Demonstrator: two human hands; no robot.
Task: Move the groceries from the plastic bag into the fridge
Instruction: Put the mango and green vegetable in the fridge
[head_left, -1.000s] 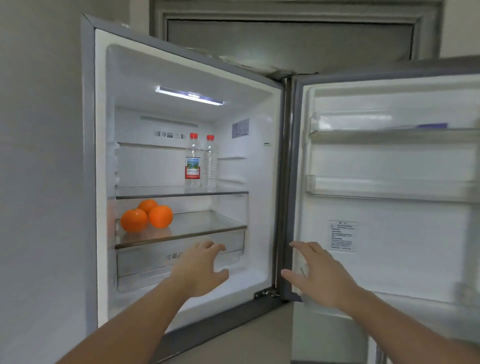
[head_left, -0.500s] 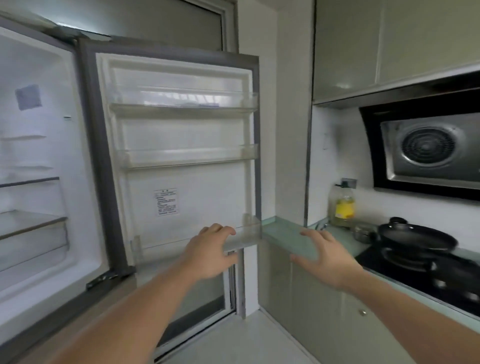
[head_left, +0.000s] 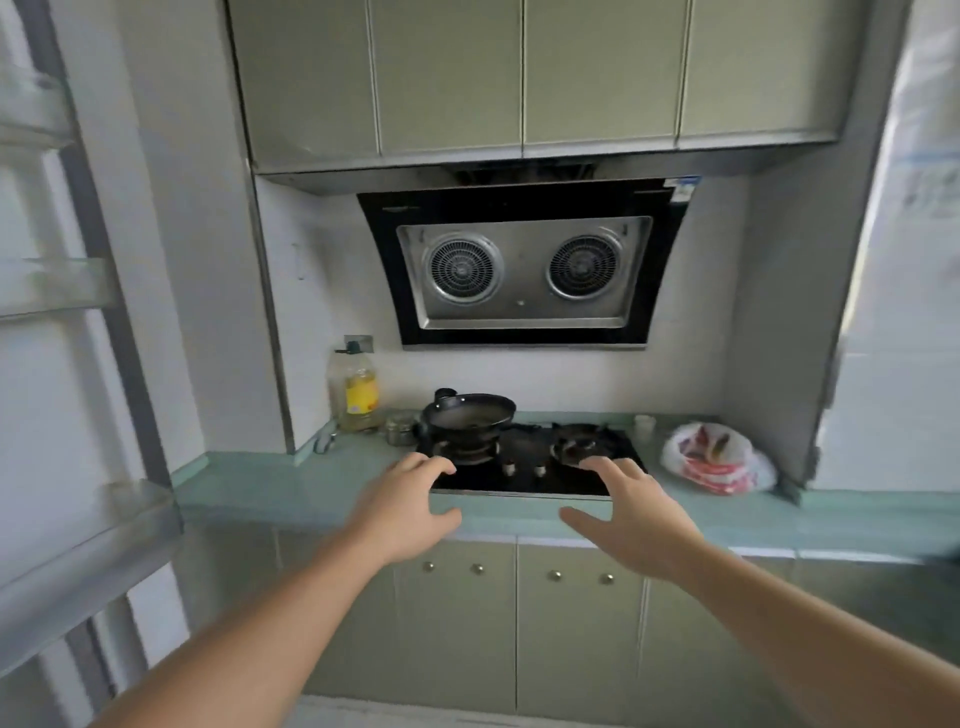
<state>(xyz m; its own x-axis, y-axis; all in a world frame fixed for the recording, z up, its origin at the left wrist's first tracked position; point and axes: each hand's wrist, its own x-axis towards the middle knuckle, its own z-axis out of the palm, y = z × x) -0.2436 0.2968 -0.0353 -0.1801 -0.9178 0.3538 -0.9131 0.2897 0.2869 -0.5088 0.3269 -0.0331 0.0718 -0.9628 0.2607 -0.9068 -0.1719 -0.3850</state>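
Hands, left hand (head_left: 402, 512) and right hand (head_left: 631, 517), hover empty with fingers spread before the stove (head_left: 524, 462); the plastic bag (head_left: 714, 457), seemingly holding groceries, sits right of it, awaiting a rightward reach

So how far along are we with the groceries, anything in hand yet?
Done: the fridge door stands open at the left edge of the view. In hand: nothing; the left hand and right hand hover open and empty over the counter in front of the stove. Left: the plastic bag sits on the counter right of the stove with items inside, so it looks unemptied.
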